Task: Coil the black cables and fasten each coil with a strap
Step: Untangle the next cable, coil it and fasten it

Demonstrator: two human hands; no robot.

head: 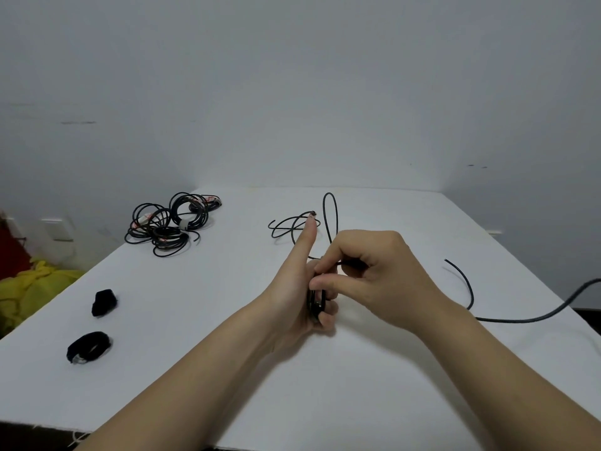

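Two hands at work on one black cable, low over the table (357, 369). Step in hand: coiling, with strapping not yet begun.

Left hand (289, 288): grips a small coil (313, 301), fingers curled round the turns, thumb straight up. Right hand (377, 271): pinches the cable just beside the coil, thumb against forefinger, remaining fingers curled in. Tall loop (329, 193): standing upright behind both hands, leading down into the right-hand pinch.

Slack (286, 219): loose bends on the table beyond the hands, ending in a pale tip. Judged as a fair length left to wind.

Finished coils (169, 222): heaped at far left near the wall, some with pale wraps. Far strap (104, 302) and near strap (89, 346): both black, on the left of the table, well apart from the hands and from each other. Further cable (520, 318): running off the right edge. Cannot tell whether joined to the one in hand.

Next move, as judged:
1. Lay the loop onto the coil at the same size as the existing turns.
2. Clamp the new turn under the left fingers before releasing the pinch.
3. Slide the right hand along the slack and repeat up to the tip.
4. Keep the left grip firm, to stop the turns springing apart.
5. Reach for a strap only after the last turn.
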